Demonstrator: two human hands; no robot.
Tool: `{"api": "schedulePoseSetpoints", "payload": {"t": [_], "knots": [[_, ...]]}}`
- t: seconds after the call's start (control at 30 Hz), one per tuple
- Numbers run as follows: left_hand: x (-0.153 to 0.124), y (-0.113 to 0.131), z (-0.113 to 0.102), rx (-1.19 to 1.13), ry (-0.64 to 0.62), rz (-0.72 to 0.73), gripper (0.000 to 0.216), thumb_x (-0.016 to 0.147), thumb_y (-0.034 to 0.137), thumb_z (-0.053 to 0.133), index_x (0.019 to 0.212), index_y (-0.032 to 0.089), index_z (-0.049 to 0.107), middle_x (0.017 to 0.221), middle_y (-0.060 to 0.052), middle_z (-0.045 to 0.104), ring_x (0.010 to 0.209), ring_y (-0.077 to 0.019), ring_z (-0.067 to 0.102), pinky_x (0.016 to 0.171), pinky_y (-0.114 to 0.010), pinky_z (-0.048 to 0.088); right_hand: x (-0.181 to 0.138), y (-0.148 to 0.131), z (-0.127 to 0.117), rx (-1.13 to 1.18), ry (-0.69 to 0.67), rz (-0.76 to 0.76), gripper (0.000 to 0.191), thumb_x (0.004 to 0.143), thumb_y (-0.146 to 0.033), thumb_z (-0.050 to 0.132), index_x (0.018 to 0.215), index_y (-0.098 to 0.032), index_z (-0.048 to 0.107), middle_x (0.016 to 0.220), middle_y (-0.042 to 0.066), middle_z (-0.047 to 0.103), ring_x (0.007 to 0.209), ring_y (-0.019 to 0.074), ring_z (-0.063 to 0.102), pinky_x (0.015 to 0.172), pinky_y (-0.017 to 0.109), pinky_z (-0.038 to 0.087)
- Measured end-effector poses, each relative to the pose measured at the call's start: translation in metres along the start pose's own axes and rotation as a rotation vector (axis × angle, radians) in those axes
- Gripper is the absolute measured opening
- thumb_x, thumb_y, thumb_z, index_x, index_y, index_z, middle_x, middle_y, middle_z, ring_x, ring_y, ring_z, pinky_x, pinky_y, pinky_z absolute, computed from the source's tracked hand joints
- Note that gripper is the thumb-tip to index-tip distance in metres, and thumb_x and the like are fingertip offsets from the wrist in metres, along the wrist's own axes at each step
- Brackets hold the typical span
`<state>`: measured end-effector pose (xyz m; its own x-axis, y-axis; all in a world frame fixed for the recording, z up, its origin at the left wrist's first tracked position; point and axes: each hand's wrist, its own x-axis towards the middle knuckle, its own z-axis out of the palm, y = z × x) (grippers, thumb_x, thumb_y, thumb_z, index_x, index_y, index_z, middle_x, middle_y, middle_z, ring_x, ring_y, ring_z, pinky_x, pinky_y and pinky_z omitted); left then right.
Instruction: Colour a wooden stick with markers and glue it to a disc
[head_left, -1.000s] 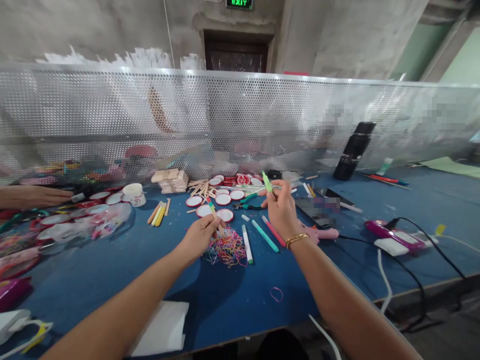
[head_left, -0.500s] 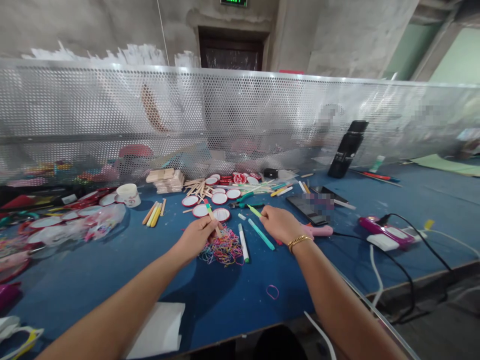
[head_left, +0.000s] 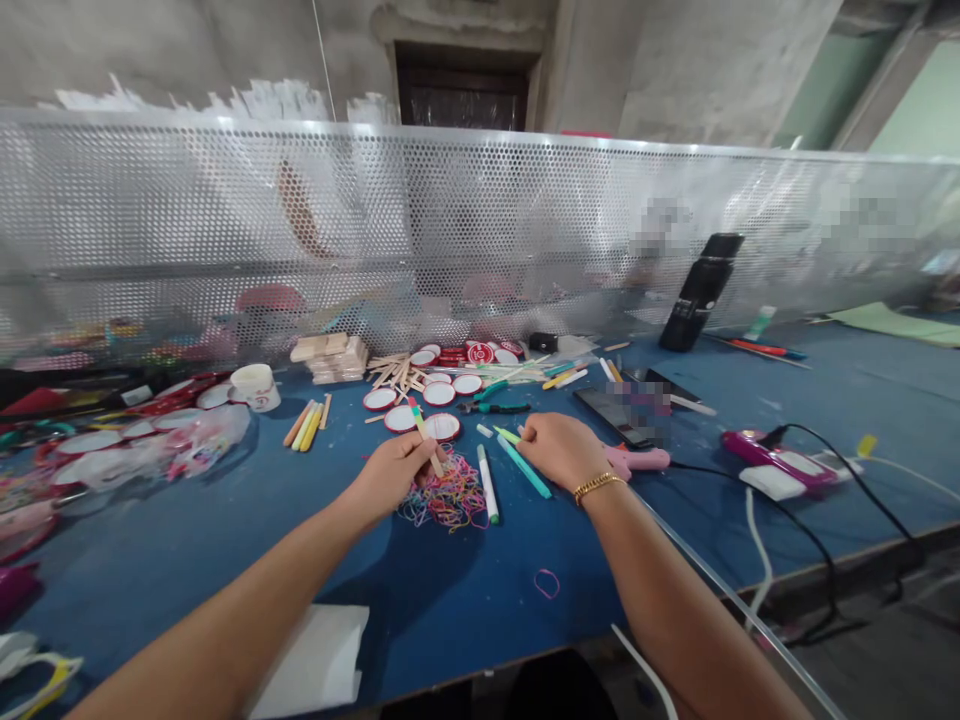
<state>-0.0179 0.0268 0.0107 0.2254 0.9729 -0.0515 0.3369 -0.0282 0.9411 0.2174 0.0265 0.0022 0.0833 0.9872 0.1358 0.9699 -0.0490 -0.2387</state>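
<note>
My left hand (head_left: 391,472) pinches a wooden craft stick (head_left: 418,420) upright, its upper end coloured red and green. It hovers over a heap of thin coloured rubber bands (head_left: 454,497). In my right hand (head_left: 564,450) is a yellow-green marker (head_left: 508,436), mostly covered by the fingers, its end pointing left. Just under that hand lies a turquoise marker (head_left: 526,470), with a small pale cap (head_left: 484,431) near its far end. Between the hands rests a white marker with a green end (head_left: 488,486).
Beyond the hands are white discs with red rims (head_left: 439,393), loose sticks (head_left: 401,371), stacked sticks (head_left: 331,360) and pliers (head_left: 493,408). A paper cup (head_left: 256,388) stands left. A phone (head_left: 615,418), a pink-handled tool (head_left: 637,459), a black bottle (head_left: 697,295) and cables are right.
My right hand has lowered slightly, bringing the yellow-green marker down beside the turquoise one. My left hand keeps the stick in nearly the same place.
</note>
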Motion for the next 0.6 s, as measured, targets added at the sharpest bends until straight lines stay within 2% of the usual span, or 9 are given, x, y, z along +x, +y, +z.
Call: {"api": "schedulePoseSetpoints", "payload": {"t": [0.3,0.6], "knots": [[0.003,-0.006,0.001,-0.002,-0.050,0.022,0.024,0.084,0.036,0.053,0.073,0.017,0.063,0.058,0.001,0.057,0.050,-0.0099,0.045,0.048,-0.022,0.031,-0.002,-0.012,0.000,-0.073,-0.007,-0.021,0.017,0.082,-0.021,0.057,0.080,-0.019,0.074,0.089,0.010,0.076,0.089,0.0248,0.069,0.073,0.030,0.044],[0.000,-0.003,0.001,0.004,-0.043,0.036,0.026,0.084,0.039,0.053,0.071,0.018,0.062,0.057,0.001,0.059,0.050,-0.0107,0.046,0.047,-0.022,0.031,0.003,-0.021,0.016,-0.087,0.023,-0.063,0.017,0.086,-0.022,0.058,0.091,-0.015,0.072,0.094,0.013,0.075,0.094,0.0244,0.069,0.079,0.030,0.046]]}}
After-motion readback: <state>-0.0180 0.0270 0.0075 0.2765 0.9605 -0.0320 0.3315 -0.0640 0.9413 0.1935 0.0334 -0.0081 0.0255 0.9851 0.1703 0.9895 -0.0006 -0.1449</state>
